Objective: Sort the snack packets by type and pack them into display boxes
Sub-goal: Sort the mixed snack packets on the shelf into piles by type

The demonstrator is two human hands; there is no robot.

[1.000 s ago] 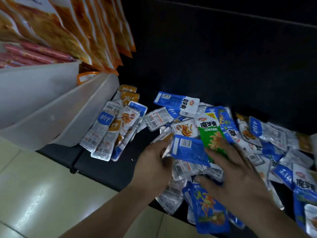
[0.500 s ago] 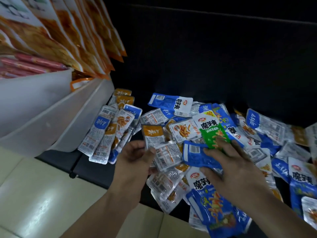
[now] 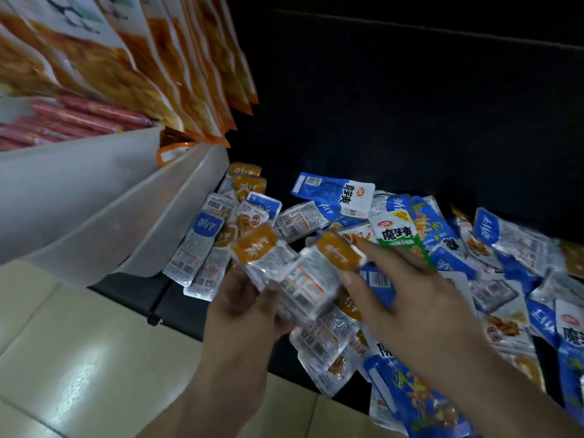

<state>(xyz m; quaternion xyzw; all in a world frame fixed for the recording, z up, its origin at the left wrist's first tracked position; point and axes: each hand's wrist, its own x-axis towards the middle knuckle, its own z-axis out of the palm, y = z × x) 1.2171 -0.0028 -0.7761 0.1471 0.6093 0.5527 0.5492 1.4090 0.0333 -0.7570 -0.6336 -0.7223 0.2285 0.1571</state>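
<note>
Snack packets (image 3: 442, 222) lie heaped in a loose pile on a dark shelf (image 3: 126, 289), blue, silver, orange and green wrappers overlapping one another. At the front of the heap, the person's left hand (image 3: 249, 308) grips a silver packet with an orange top (image 3: 256, 248), fingers curled round its lower end and the orange end pointing up and to the left. Just beside it, a second orange-topped packet (image 3: 316, 273) is pinched at its orange end between the index finger and thumb of the right hand (image 3: 410, 298); its lower end reaches the left hand, though how that end is held cannot be told. The two hands sit close together above the pile. A green packet (image 3: 401, 238) lies just behind the right hand's fingers. A small row of silver packets (image 3: 202, 241) rests against a white plastic bin (image 3: 110, 216) at the left. Red sausage sticks (image 3: 79, 118) fill the bin above, and large orange bags (image 3: 158, 58) hang overhead. Pale floor tiles (image 3: 79, 358) show below.
</note>
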